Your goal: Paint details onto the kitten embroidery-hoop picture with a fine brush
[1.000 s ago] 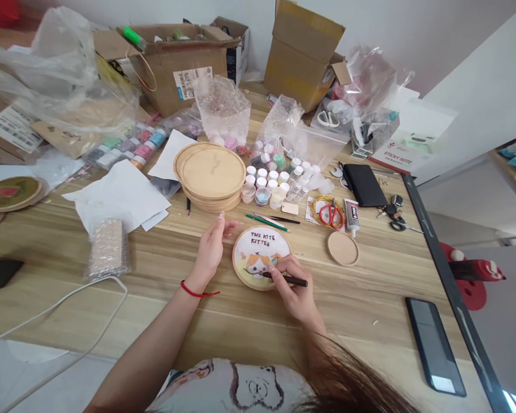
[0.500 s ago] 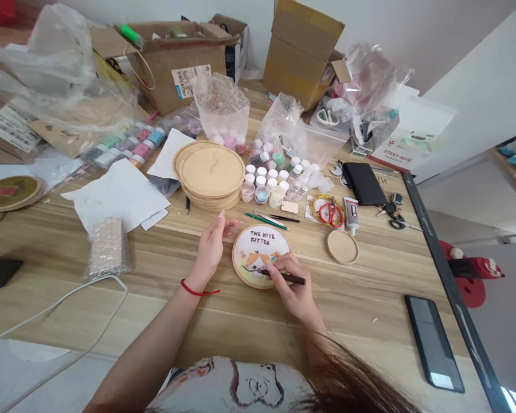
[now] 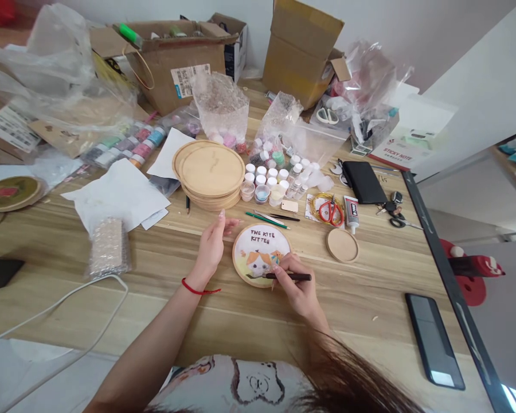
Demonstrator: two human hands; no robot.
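A round wooden-rimmed plaque (image 3: 262, 236) lies flat on the table. It carries the words "THE KITE KITTEN" and an orange-and-white cat picture. My right hand (image 3: 296, 284) grips the dark handle of a slim palette knife (image 3: 291, 277) with a thin metal end. That end lies over the lower part of the picture; whether it touches is hard to tell. To the left, my left hand (image 3: 210, 244) rests on edge with fingers apart and nothing in it, close to the plaque but not on it. A red string bracelet circles this wrist.
Stacked wooden discs (image 3: 210, 169) stand behind, next to several white-lidded jars (image 3: 272, 173). A green pencil (image 3: 268, 219) and black tweezers (image 3: 285, 217) lie beyond the plaque. Rightward are red-handled pliers (image 3: 330, 211), a glue tube (image 3: 351, 212), a small wooden tray (image 3: 342, 245) and a phone (image 3: 434, 341).
My right hand has shifted slightly right and toward me with the palette knife, whose handle now lies more level. More of the cat's face shows. My left hand stays put.
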